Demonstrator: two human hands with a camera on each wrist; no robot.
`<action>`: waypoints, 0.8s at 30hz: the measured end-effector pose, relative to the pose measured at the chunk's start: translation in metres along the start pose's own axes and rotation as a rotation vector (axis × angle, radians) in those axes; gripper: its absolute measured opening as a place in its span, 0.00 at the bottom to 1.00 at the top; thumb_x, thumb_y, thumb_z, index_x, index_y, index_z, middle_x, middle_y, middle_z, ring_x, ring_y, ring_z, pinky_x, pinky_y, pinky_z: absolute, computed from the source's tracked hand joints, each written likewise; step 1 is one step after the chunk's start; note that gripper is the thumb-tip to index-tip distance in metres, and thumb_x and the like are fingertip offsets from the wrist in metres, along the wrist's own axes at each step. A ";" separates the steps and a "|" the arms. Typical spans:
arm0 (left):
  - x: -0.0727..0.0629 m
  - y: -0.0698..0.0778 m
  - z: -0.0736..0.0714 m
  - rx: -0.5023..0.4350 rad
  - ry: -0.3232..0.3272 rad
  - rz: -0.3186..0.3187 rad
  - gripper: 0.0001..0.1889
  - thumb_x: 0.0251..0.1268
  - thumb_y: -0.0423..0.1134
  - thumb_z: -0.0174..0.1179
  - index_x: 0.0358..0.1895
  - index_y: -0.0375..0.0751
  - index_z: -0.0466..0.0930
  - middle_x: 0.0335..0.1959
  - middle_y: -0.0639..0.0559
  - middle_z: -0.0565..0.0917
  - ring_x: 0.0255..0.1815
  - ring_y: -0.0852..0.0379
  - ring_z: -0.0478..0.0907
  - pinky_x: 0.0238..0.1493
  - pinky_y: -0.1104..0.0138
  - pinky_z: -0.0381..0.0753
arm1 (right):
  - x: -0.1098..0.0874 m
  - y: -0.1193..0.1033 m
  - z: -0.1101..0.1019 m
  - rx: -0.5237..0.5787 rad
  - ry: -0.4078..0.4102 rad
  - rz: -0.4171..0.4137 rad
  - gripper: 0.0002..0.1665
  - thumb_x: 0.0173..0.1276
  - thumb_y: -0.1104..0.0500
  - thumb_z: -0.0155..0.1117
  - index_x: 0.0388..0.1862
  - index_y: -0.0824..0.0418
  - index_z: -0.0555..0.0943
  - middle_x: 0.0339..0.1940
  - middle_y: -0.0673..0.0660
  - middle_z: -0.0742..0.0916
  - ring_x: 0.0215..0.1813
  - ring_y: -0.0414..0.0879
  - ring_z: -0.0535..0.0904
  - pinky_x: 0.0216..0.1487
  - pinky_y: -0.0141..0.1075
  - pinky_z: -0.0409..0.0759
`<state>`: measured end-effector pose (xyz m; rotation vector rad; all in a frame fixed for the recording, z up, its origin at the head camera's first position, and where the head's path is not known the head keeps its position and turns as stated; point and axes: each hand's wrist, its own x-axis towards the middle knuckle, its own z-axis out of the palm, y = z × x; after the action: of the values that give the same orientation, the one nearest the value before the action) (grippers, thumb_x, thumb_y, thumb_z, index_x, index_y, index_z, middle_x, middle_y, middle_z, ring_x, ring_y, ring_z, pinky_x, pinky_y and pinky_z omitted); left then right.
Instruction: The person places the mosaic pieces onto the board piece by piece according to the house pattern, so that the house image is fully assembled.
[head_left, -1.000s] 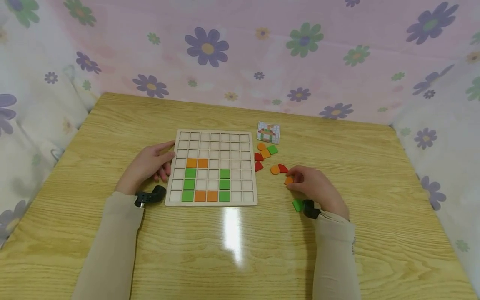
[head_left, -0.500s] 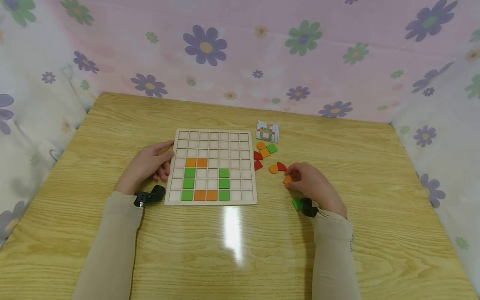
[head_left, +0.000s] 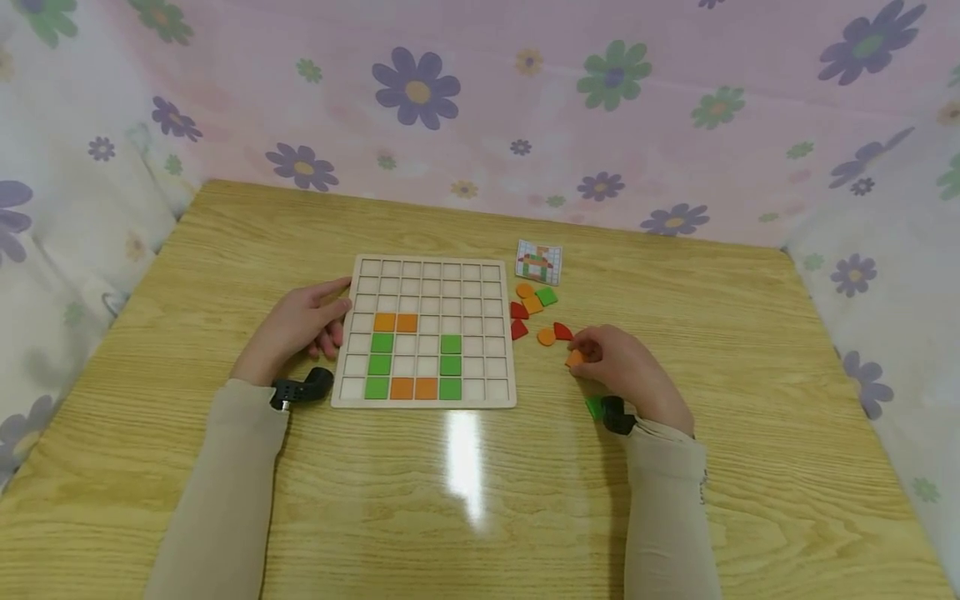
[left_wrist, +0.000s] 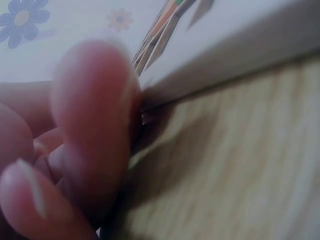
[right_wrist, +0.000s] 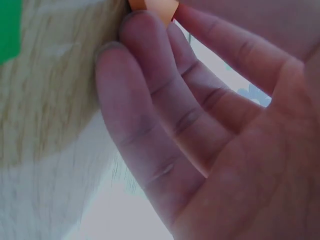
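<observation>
A wooden grid board [head_left: 429,327] lies flat on the table, with green square tiles [head_left: 381,365] and orange square tiles [head_left: 406,322] in several of its cells. At its left edge rests my left hand [head_left: 291,327], thumb and index fingertip against the rim and the other fingers loosely bent. In the left wrist view a fingertip [left_wrist: 95,90] is right at the board's side. To the right of the board my right hand [head_left: 626,367] pinches an orange square tile [head_left: 574,358], low over the table. In the right wrist view the fingers partly hide that orange tile [right_wrist: 162,10].
Between board and right hand lie loose pieces: an orange disc [head_left: 546,337], red quarter-round pieces [head_left: 562,332], and a green square [head_left: 547,297]. Another green tile [head_left: 594,407] lies under the right wrist camera. A small pattern card [head_left: 538,262] sits behind them.
My right hand has shifted slightly toward the board and away from me, the orange tile still between its fingers. The left hand stays at the board's edge.
</observation>
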<state>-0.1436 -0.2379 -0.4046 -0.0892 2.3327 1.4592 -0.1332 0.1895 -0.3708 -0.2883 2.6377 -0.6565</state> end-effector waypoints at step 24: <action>-0.002 0.000 -0.001 0.010 -0.013 0.016 0.29 0.66 0.54 0.46 0.69 0.58 0.52 0.21 0.40 0.77 0.17 0.46 0.76 0.17 0.61 0.73 | 0.004 -0.021 0.007 0.204 0.074 -0.097 0.18 0.61 0.44 0.58 0.48 0.49 0.77 0.35 0.49 0.80 0.36 0.45 0.73 0.38 0.38 0.71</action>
<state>-0.1422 -0.2391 -0.4038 -0.0579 2.3351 1.4509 -0.1320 0.1672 -0.3678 -0.3396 2.6111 -0.9779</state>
